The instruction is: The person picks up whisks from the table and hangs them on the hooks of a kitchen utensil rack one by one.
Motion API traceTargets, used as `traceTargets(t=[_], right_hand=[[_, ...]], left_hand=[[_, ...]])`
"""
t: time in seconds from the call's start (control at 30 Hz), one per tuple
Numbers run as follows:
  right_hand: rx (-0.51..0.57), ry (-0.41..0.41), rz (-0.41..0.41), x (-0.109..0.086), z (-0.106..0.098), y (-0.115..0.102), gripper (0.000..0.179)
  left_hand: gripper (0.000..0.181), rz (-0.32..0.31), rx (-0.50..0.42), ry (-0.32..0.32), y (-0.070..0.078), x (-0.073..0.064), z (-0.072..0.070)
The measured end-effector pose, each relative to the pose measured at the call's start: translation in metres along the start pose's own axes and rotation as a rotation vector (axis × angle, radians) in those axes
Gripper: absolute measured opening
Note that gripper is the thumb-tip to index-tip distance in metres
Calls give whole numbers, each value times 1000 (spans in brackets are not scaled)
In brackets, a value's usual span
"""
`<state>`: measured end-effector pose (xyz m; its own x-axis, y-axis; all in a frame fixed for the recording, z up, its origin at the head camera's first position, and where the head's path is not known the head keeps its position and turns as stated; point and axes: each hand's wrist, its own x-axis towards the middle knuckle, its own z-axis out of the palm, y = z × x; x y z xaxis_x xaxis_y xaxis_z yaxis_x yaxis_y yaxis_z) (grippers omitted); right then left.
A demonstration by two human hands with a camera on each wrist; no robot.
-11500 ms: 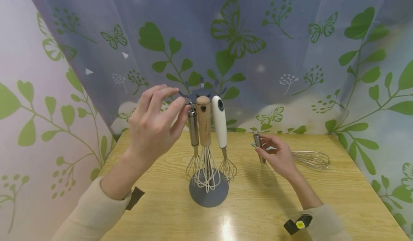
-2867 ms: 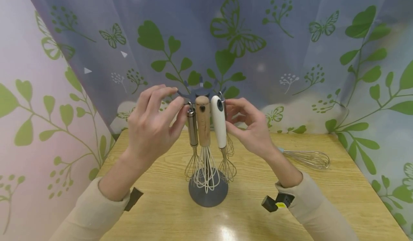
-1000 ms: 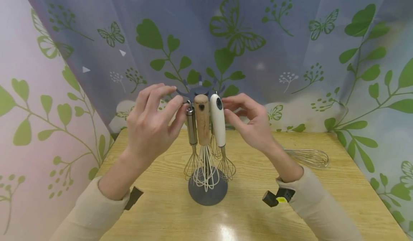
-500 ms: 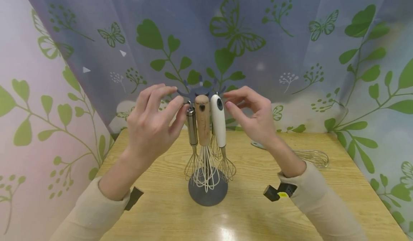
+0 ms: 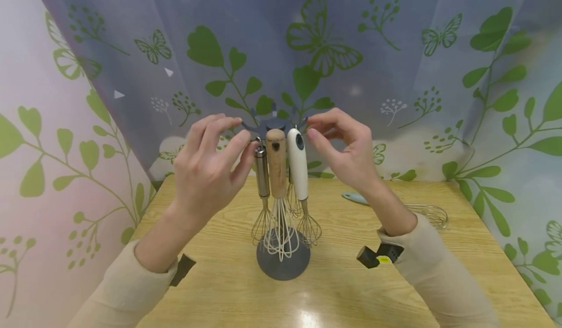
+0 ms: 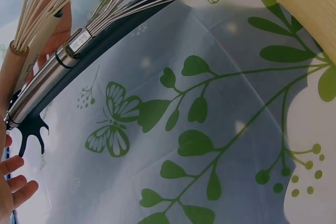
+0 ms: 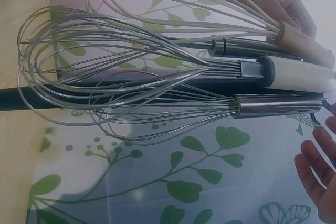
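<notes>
A dark grey whisk stand (image 5: 283, 264) stands upright on the table. On its front hooks hang a steel-handled whisk (image 5: 262, 174), a wooden-handled whisk (image 5: 277, 164) and a white-handled whisk (image 5: 298, 164). Behind the white one hangs a second steel-handled whisk (image 7: 286, 106), its handle mostly hidden in the head view. My left hand (image 5: 210, 164) pinches the stand's left hook by the first whisk's hanging loop, other fingers loosely bent. My right hand (image 5: 344, 150) is at the right hook, index fingertip at its tip and thumb a little apart below, fingers relaxed.
Behind my right forearm, a whisk with a pale blue handle (image 5: 354, 197) lies on the wooden table (image 5: 210, 294), its wires pointing right. A patterned curtain (image 5: 395, 98) hangs right behind the table. A camera (image 5: 379, 256) is strapped to my right wrist.
My right hand picked up the second steel-handled whisk from the table, hung it on the stand and let go, then rose slightly to the right hook. The left hand has stayed in place.
</notes>
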<state>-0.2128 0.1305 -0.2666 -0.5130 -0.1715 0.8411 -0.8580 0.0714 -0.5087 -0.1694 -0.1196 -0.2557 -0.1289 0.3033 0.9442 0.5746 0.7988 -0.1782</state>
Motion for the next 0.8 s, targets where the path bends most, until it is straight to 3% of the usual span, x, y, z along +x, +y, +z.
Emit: traceTargets(t=[0.53, 0.8], right_hand=[[-36, -22, -2, 12, 3, -7, 20], [-37, -30, -15, 16, 6, -7, 12]], left_hand=[[10, 8, -2, 32, 0, 0, 2], [12, -4, 3, -5, 0, 0, 0]])
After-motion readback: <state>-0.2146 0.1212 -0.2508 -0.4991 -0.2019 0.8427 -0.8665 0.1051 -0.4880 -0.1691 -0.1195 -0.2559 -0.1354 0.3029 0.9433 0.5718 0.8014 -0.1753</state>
